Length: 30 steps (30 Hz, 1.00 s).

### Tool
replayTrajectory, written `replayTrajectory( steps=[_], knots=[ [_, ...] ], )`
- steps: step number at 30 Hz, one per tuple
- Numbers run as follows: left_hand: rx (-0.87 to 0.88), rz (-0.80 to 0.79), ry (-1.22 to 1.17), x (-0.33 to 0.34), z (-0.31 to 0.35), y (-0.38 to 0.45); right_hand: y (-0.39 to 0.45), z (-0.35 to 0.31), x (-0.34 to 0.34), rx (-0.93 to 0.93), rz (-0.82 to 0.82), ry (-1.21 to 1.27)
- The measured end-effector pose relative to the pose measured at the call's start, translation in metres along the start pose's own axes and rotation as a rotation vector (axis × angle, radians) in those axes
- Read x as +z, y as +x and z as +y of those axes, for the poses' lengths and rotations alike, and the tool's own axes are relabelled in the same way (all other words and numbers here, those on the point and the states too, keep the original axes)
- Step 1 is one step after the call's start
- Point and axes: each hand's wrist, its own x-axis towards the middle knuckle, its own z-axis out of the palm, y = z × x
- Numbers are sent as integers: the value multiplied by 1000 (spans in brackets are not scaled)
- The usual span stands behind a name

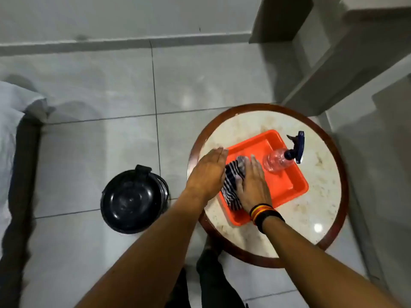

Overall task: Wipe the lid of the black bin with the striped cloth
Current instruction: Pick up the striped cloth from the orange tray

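Note:
The black bin [133, 201] stands on the tiled floor left of a small round table, its glossy round lid [131, 197] closed. The striped cloth [233, 181] lies bunched in the left part of an orange tray [287, 185] on the table. My right hand [252, 185] rests on top of the cloth, fingers around its right side. My left hand [208, 172] lies flat against the cloth's left side, fingers stretched out over the tray's edge. Both hands are well away from the bin.
A clear spray bottle [280, 160] with a dark blue trigger lies on the tray's far right. The round table [318, 221] has a marble top and dark red rim. A bed edge with a white sheet [13, 134] is at the left. My legs are below the table.

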Motion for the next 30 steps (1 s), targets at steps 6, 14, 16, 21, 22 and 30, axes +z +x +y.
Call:
replayTrajectory(
  steps=[6, 14, 16, 21, 22, 30],
  knots=[
    [-108, -168, 45, 57, 9, 46, -3, 34, 47, 404, -12, 178],
    [-35, -26, 65, 94, 2, 64, 25, 49, 60, 514, 84, 204],
    [-23, -17, -7, 89, 1, 61, 27, 52, 59, 527, 65, 233],
    [-4, 13, -195, 64, -1, 49, 16, 47, 50, 468, 131, 346],
    [-8, 38, -245, 57, -2, 44, 12, 42, 46, 455, 161, 388],
    [-115, 277, -521, -16, -39, -18, -19, -41, 0, 200, 231, 492]
  ],
)
